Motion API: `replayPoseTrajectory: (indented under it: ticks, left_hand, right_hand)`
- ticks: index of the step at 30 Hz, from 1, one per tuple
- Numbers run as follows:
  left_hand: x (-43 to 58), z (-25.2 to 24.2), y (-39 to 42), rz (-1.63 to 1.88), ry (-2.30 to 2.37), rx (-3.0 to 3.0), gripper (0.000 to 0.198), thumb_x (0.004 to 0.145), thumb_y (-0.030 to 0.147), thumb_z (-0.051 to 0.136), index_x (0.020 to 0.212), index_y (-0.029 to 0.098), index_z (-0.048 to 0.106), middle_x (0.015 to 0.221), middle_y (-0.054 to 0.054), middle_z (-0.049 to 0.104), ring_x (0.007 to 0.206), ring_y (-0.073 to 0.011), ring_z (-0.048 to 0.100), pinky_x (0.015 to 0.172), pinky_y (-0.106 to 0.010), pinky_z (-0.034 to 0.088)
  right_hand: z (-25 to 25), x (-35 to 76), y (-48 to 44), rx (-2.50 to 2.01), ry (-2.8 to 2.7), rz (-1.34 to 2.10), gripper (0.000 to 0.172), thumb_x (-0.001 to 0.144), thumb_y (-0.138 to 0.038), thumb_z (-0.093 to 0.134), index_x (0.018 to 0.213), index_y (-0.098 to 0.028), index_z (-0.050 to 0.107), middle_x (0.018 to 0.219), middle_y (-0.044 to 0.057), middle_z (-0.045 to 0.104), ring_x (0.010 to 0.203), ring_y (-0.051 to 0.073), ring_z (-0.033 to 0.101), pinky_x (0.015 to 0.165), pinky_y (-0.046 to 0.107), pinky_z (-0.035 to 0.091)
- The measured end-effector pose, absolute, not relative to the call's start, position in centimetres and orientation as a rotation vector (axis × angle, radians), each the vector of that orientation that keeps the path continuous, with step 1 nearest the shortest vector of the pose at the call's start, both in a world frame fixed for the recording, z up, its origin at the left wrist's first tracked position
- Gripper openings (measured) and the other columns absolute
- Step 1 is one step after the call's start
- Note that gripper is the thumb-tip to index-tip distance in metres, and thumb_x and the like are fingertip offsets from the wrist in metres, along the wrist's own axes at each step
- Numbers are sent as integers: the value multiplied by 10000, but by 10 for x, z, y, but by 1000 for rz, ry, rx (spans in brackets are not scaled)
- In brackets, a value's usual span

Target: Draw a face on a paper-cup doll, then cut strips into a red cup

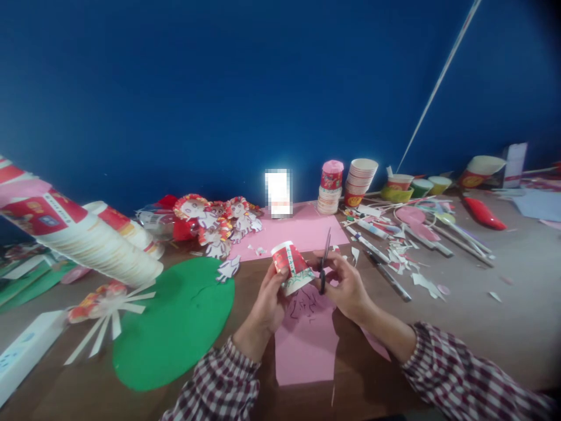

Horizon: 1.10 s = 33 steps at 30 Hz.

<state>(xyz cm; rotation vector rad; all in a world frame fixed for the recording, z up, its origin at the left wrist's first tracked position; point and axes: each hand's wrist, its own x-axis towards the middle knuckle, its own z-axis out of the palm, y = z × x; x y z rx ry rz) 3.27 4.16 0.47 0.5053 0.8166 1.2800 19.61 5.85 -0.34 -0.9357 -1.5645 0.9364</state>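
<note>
Currently held cup: a red-and-white paper cup (293,260) is pinched between the thumb and fingers of the left hand (269,298), above the middle of the bench (254,374).
Scissors: the black handles of the scissors (323,283) are gripped by the curled right hand (350,289), and the blades are pointed up and away.
Cup to scissors: the cup is placed to the left of the right hand, its long axis slanted from upper left to lower right; its white, green-marked end is turned toward the scissors. The blades are held just beside that edge; whether it is touched cannot be told.
Below the hands: a pink sheet (304,356) with dark drawn lines is laid on the bench.
Back cups: a pink-topped stack (331,187) and a plain stack (362,178) are stood side by side, cup nested in cup.
Yellow bowl (390,195): a small cup (402,182) is set in it. Beside it are seen a green cup (421,188) and a yellow cup (439,187); what is held inside these cannot be told.
Left side: a long cup stack (105,245) is seen leaning beyond a green sheet (175,327).
</note>
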Motion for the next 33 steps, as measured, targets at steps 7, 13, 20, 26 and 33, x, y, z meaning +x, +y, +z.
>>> replayPoseTrajectory:
  ticks: [7,13,20,26,33]
  left_hand:
    - [31,3,43,1289,816,475,365,714,351,707,1016,164,621,909,-54,689,798,-185,650,704,-271,502]
    - [15,3,58,1393,812,446,304,716,326,669,956,144,627,811,-47,695,744,-184,662,685,-277,513]
    - [-3,13,80,1484,701,455,364,763,379,625,1034,136,615,960,-106,690,879,-238,655,820,-406,501]
    - [-9,1,82,1530,684,474,395,805,468,592,1060,168,622,979,-97,686,897,-214,649,832,-369,493]
    - [-14,1,82,1559,668,480,340,838,432,563,1037,168,638,986,-84,690,903,-204,646,817,-344,498]
  right_hand:
    - [2,195,54,-935,-1605,1006,476,728,-108,657,1155,-265,517,1006,37,659,907,177,622,568,208,470]
    - [11,195,51,-915,-1714,1034,435,749,-186,649,1164,-213,520,944,57,627,844,168,593,551,220,486]
    - [20,198,47,-908,-1800,1381,340,812,-287,598,1119,-157,532,778,17,587,658,113,552,563,230,455]
    - [23,192,41,-828,-1728,1868,324,764,-345,661,995,-132,578,695,-9,558,580,82,509,532,209,431]
    - [26,192,43,-838,-1645,2014,366,728,-400,694,951,-132,581,652,-22,540,562,81,529,486,186,436]
